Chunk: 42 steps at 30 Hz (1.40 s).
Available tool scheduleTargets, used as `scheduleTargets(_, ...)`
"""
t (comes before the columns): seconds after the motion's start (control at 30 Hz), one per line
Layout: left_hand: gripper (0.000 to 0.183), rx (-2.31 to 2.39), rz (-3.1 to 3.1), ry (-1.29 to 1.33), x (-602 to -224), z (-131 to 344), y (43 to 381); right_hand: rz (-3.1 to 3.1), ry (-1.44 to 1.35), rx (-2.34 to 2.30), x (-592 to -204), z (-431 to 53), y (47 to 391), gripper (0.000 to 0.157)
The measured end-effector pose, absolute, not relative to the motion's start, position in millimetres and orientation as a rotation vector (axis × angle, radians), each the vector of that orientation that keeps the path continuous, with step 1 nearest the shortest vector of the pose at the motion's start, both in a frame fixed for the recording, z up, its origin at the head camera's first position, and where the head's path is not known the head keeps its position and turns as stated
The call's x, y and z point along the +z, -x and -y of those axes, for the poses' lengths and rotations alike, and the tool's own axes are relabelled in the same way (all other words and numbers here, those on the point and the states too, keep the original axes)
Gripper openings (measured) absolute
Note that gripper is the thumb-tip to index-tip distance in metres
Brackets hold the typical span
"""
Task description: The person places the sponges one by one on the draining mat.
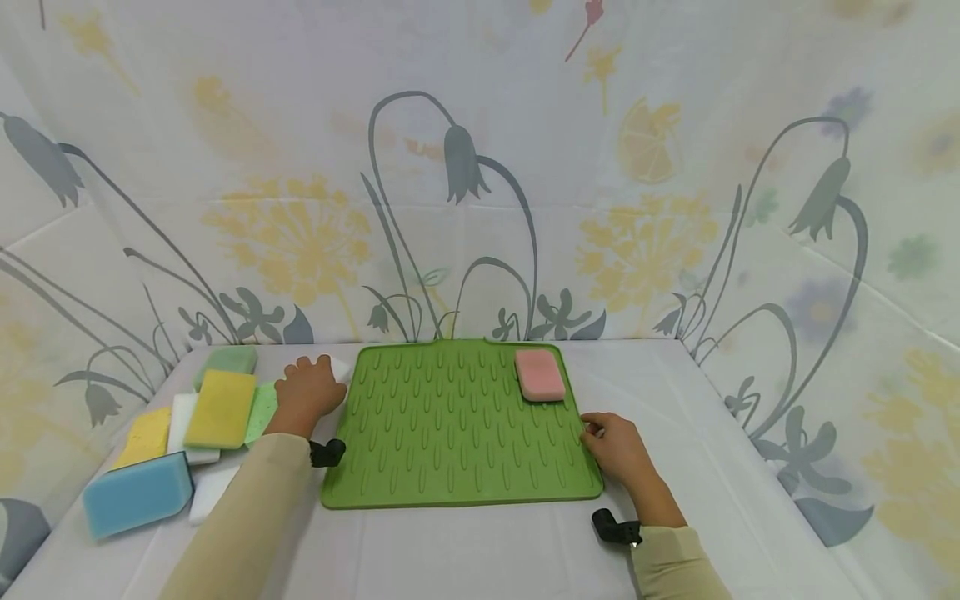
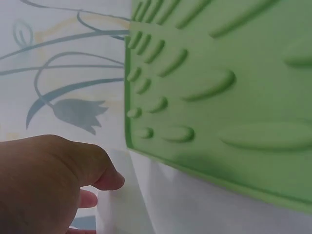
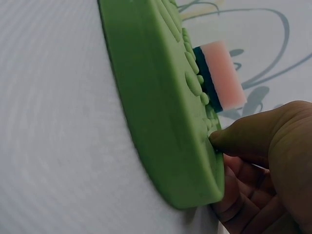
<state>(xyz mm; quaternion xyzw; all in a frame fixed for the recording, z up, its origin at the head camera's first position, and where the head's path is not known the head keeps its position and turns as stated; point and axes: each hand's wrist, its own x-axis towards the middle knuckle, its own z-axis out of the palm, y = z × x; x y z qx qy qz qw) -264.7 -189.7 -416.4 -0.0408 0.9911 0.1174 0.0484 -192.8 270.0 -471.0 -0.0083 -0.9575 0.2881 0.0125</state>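
Note:
A green silicone mat (image 1: pixel 465 450) with raised ridges lies in the middle of the table. On its far right corner sits a pink sponge (image 1: pixel 540 375), whose dark scouring layer shows in the right wrist view. My right hand (image 1: pixel 618 446) pinches the mat's right edge, thumb on top and fingers at the side. Off the mat's far left corner, my left hand (image 1: pixel 309 392) holds a white sponge (image 2: pixel 119 209), mostly covered by the hand in the head view. The left thumb lies along the sponge's top edge.
Left of the mat lies a pile of sponges: a blue one (image 1: pixel 138 496), a yellow one (image 1: pixel 220 408), a smaller yellow one (image 1: pixel 144 435), a green one (image 1: pixel 228 360), a light green one (image 1: pixel 261 410) and white ones. A floral curtain (image 1: pixel 480 233) hangs behind the table.

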Motion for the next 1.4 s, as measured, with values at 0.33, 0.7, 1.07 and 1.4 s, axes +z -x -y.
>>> scheduleTargets(0.33, 0.062, 0.434, -3.015, 0.04, -407.0, 176.0, 260.5, 2.982, 0.02, 0.893, -472.8, -269.8, 192.8, 0.036)
scheduleTargets(0.7, 0.064, 0.47, -2.998, -0.038, -405.3, 163.5, 254.1, 2.979, 0.035, 0.899, -473.7, -269.5, 191.7, 0.036)
scheduleTargets(1.07, 0.061, 0.549, -3.021, -0.083, -406.3, 138.8, 238.6, 3.008, 0.043, 0.89, -473.7, -271.4, 194.0, 0.037)
scheduleTargets(1.4, 0.063, 0.595, -3.016, -0.118, -404.0, 117.3, 232.4, 3.011, 0.042, 0.893, -468.4, -269.6, 195.1, 0.038)
